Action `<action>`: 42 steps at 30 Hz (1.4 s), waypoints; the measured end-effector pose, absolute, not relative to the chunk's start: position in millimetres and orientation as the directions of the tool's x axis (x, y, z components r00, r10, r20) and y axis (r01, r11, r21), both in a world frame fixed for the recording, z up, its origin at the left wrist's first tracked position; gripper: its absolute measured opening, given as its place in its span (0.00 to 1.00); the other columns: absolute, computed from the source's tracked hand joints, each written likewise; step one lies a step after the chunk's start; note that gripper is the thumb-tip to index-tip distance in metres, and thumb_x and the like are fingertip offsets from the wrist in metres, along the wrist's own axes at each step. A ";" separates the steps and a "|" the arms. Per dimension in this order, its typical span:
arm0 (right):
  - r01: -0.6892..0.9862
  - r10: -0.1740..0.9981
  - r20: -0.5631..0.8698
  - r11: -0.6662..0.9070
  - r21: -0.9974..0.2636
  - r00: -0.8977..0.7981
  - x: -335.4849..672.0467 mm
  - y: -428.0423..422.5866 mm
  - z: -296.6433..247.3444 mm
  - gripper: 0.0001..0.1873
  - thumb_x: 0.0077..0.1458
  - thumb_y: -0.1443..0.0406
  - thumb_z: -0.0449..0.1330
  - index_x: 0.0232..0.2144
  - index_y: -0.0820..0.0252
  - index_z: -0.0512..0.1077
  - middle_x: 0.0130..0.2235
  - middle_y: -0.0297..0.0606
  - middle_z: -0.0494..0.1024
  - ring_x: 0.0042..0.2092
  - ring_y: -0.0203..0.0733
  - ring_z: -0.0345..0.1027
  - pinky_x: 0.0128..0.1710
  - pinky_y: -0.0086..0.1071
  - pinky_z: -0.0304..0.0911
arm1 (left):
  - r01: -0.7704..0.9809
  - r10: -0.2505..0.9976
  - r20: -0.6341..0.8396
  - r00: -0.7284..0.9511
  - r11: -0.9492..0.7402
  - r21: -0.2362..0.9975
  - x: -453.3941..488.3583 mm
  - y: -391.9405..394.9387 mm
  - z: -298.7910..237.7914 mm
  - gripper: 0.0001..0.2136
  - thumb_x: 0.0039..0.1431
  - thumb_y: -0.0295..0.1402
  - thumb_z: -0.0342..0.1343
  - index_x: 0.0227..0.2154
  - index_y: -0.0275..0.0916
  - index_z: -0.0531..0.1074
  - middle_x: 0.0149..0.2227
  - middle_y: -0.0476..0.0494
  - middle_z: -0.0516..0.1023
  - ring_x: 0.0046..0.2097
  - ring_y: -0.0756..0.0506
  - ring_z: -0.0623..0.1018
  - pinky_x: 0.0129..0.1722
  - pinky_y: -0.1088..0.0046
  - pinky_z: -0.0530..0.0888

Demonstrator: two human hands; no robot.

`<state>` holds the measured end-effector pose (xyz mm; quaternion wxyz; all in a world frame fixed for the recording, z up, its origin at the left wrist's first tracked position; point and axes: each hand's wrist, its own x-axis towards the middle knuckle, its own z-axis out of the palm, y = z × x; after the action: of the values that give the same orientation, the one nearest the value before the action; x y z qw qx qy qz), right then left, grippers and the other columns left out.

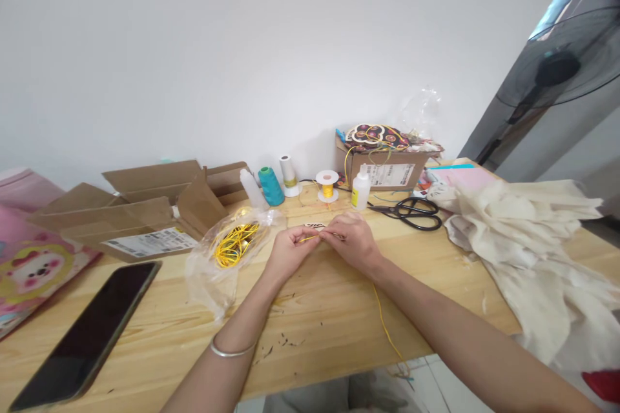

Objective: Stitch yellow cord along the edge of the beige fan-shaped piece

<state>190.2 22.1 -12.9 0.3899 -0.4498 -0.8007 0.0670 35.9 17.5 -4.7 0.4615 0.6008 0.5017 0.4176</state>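
Both hands meet over the middle of the wooden table, fingertips pinched close together. My left hand (291, 246) is closed on a yellow cord (308, 239), which shows between its thumb and forefinger. My right hand (352, 239) is closed too, pinching at the same cord. From beneath the right forearm a length of yellow cord (382, 316) runs down over the table's front edge. Just beyond the fingertips a small pale openwork piece (314, 225) is partly visible; whether a hand touches it I cannot tell.
Left of the hands lies a clear plastic bag of yellow cords (236, 245), near an open cardboard box (145, 226) and a phone (87, 335). Behind stand a teal thread cone (271, 187), a yellow spool (328, 190) and a glue-like bottle (360, 190). Black-handled scissors (417, 213) and cream cloth (527, 239) lie right.
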 end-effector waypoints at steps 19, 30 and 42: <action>0.751 0.797 0.525 0.535 -0.387 -0.298 189.1 22.7 -13.6 0.08 0.48 0.63 0.56 0.22 0.56 0.73 0.26 0.33 0.73 0.32 0.35 0.60 0.35 0.31 0.49 | 0.303 0.993 0.008 0.119 -0.044 0.952 35.4 21.5 -8.5 0.10 0.36 0.36 0.59 0.23 0.35 0.74 0.18 0.49 0.73 0.18 0.54 0.66 0.16 0.81 0.60; 0.646 0.833 0.496 0.523 -0.557 -0.246 187.2 24.7 -14.8 0.06 0.47 0.64 0.57 0.22 0.57 0.73 0.25 0.33 0.73 0.30 0.34 0.62 0.32 0.28 0.53 | 0.290 0.992 0.023 0.126 -0.059 0.955 35.1 20.2 -7.3 0.10 0.37 0.36 0.58 0.23 0.35 0.74 0.17 0.51 0.72 0.17 0.55 0.64 0.16 0.81 0.58; 0.659 0.819 0.520 0.533 -0.531 -0.243 188.9 27.6 -18.8 0.07 0.47 0.62 0.57 0.23 0.57 0.73 0.25 0.33 0.74 0.30 0.34 0.60 0.32 0.28 0.52 | 0.309 0.985 0.075 0.154 -0.120 0.944 34.2 21.1 -9.5 0.11 0.39 0.36 0.57 0.26 0.35 0.74 0.23 0.47 0.75 0.22 0.53 0.68 0.20 0.81 0.62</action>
<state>188.9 27.6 -18.8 0.3936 -0.4726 -0.7819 0.1015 34.2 21.1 -9.5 0.4218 0.6319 0.5119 0.4011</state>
